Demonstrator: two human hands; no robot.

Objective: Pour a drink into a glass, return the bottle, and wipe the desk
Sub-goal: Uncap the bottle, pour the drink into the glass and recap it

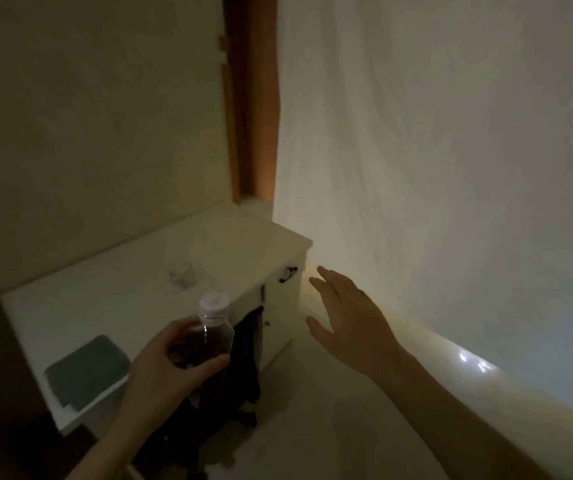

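Observation:
My left hand (170, 368) grips a clear plastic bottle (205, 337) of dark drink with a white cap, held upright in front of the white desk (111, 292). A small clear glass (181, 273) stands on the desk top beyond the bottle. A folded grey cloth (85, 370) lies at the desk's near left corner. My right hand (347, 320) hovers to the right of the desk with fingers spread and nothing in it.
The room is dim. The desk has a drawer front with a dark handle (288, 273) and an open dark gap (247, 355) below. A white curtain (434, 150) hangs at the right, a wooden frame (250, 98) behind the desk. Pale floor lies below.

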